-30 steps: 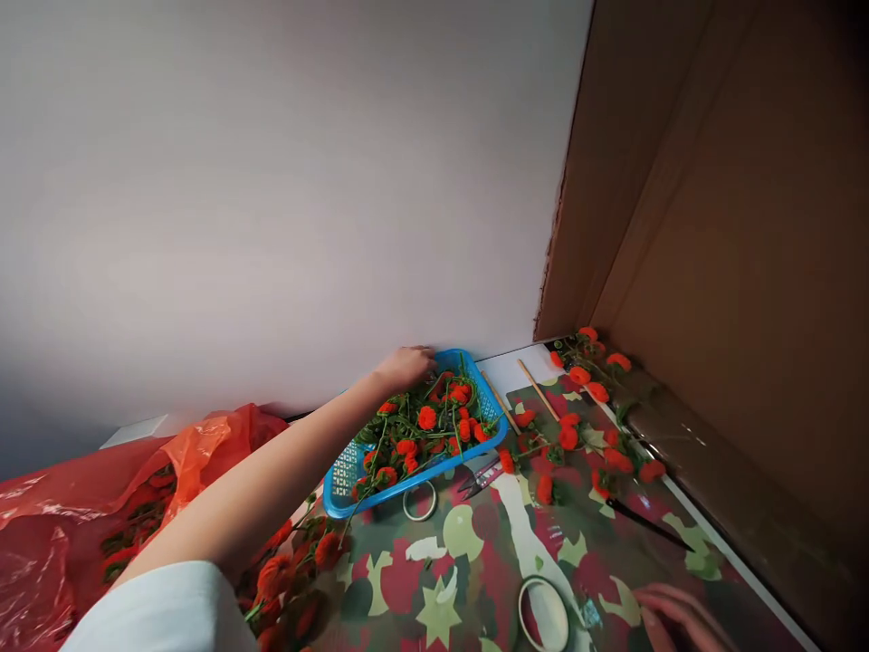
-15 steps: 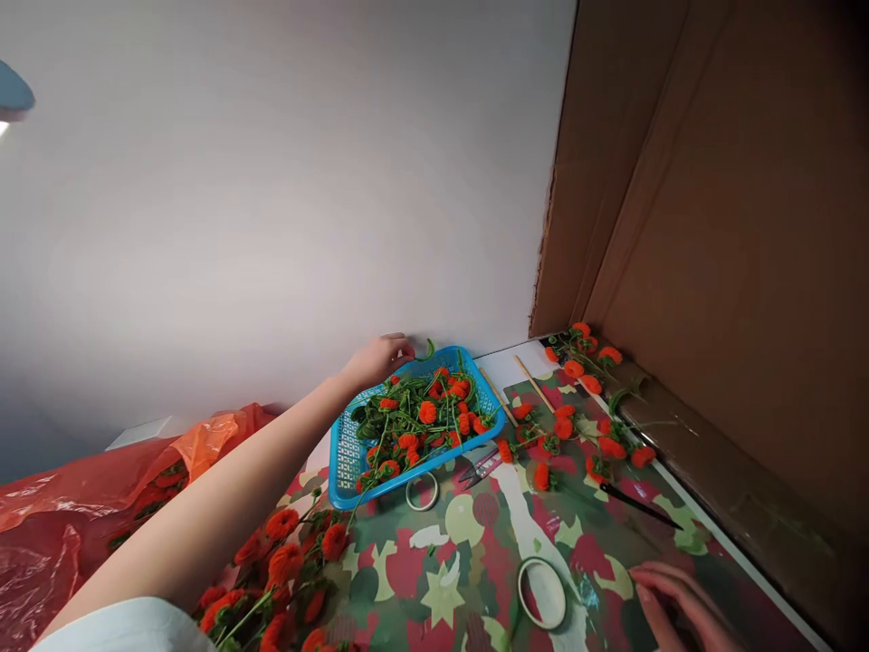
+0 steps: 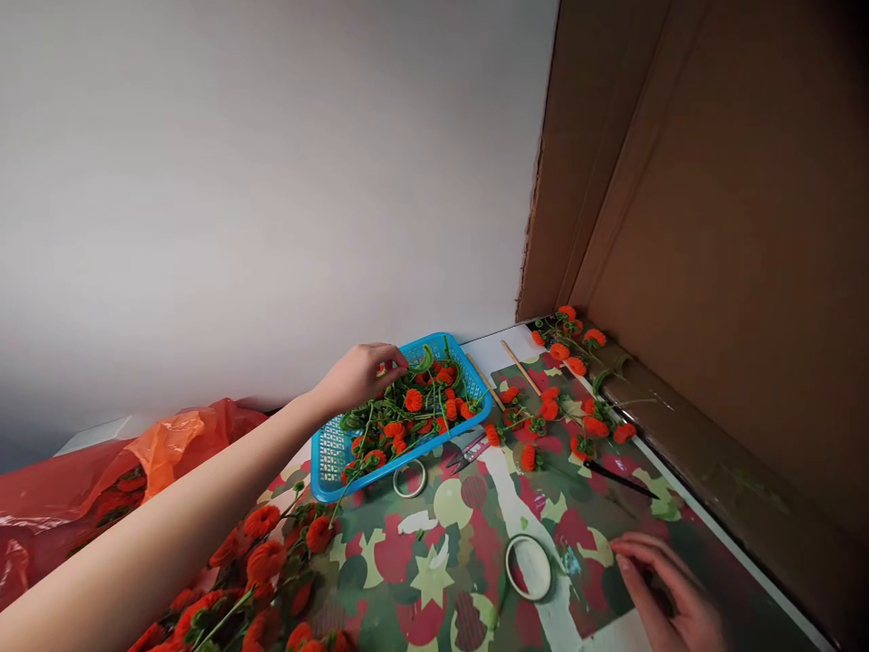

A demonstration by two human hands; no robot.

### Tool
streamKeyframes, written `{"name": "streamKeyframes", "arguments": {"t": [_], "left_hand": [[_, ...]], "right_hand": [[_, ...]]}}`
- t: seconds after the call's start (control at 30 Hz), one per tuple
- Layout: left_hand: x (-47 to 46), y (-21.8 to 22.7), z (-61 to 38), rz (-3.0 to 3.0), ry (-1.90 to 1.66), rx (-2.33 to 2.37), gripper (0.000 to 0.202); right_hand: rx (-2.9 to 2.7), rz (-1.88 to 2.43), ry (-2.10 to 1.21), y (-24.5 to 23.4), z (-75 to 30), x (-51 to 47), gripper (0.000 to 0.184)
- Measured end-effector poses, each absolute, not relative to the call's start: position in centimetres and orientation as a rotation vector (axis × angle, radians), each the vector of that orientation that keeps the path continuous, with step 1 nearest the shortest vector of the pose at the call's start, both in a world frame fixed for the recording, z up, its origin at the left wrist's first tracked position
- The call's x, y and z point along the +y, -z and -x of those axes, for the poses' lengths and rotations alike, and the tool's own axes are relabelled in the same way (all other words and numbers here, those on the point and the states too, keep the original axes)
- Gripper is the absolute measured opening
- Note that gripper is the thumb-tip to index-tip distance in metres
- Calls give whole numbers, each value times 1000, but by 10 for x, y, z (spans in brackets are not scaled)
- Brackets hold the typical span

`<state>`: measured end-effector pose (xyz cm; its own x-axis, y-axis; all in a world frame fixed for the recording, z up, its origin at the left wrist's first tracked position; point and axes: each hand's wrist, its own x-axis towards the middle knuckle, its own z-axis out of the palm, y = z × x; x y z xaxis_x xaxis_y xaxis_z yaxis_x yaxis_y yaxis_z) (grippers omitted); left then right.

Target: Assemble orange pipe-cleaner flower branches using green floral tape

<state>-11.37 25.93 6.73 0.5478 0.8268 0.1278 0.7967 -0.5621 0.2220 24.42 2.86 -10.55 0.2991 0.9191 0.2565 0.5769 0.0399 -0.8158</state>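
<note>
My left hand (image 3: 367, 369) reaches over the far side of the blue basket (image 3: 402, 473), thumb and fingers closed on a curled green leaf (image 3: 424, 360). Beneath it, inside the basket, lies a tangle of fuzzy orange flowers (image 3: 414, 400) on green stems. Low over the patterned mat (image 3: 434, 580), my right hand (image 3: 669, 584) has its thumb and fingertips brought together; whatever they may hold is too small to make out. The nearest thing to it is a roll of tape (image 3: 510, 569), left of the fingertips.
A second tape roll (image 3: 395, 484) and thread snips (image 3: 467, 453) lie beside the basket. Black tweezers (image 3: 621, 480) rest at right, near more orange flowers (image 3: 549, 410) and a wooden stick (image 3: 521, 367). Cardboard (image 3: 720, 226) walls the right side; a red plastic bag (image 3: 183, 444) sits left.
My left hand has come down and nearer with the leaf, from the basket's far rim to over the flowers. The view has shifted slightly; my right hand keeps its pose.
</note>
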Motion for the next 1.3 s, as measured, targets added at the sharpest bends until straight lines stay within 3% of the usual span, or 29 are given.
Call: {"name": "streamKeyframes", "arguments": {"t": [0.43,0.63,0.77,1.0,1.13,1.3], "left_hand": [[197,-70,89,-2733,-585,1204,14],[189,-71,86,-1858,-623,1259,14],[182,-62,85,-1246,-617,1136,14],[166,-59,82,-1060,-521,988,14],[155,-65,86,-1173,-519,1032,14],[142,-76,94,-1654,-563,1196,12]], "right_hand": [[-1527,1783,-580,109,-250,25,19],[-1591,1695,-502,95,-242,27,14],[-1710,1448,-501,57,-230,53,13],[-2165,924,-734,-42,-175,151,44],[-2362,624,-879,-53,-148,176,14],[-2363,600,-811,-45,-138,180,10]]}}
